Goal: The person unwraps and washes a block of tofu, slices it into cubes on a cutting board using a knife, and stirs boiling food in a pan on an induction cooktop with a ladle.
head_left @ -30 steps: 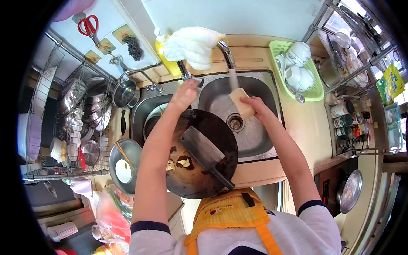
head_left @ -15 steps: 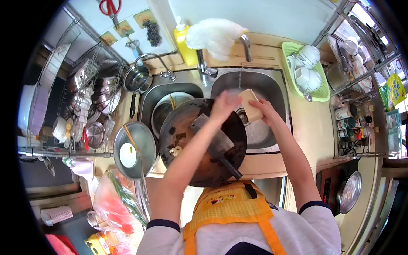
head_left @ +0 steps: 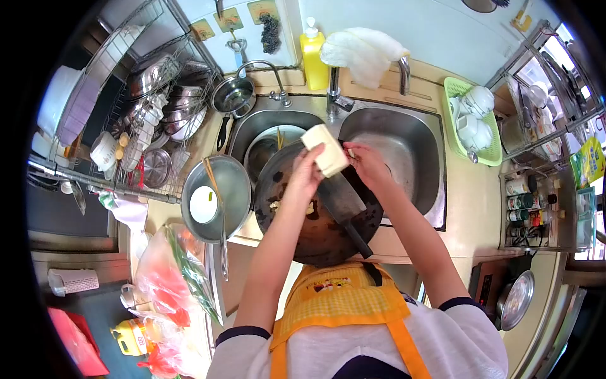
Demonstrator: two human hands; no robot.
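Observation:
My left hand [head_left: 308, 170] grips a cream-coloured rectangular block of tofu [head_left: 324, 149], tilted above the round dark chopping board [head_left: 297, 246]. Just right of the block is my right hand [head_left: 369, 167], its fingertips pinched together close to the block's edge. Something small and pale shows at those fingertips; I cannot make out what it is. A cleaver [head_left: 342, 201] lies on the board below the hands, its dark handle pointing toward my apron. Small pale pieces [head_left: 274, 206] lie on the board, partly hidden by my left forearm.
The double sink's right basin [head_left: 410, 164] lies behind my right hand, under the tap [head_left: 404, 76]. A metal bowl [head_left: 233, 189] with chopsticks and a white dish stands left of the board. A green basket [head_left: 492, 151] of crockery sits right of the sink.
The block has moved left from over the right basin to above the board, into my left hand's grip. The water stream has stopped, and the spout's lever has turned. The view has shifted.

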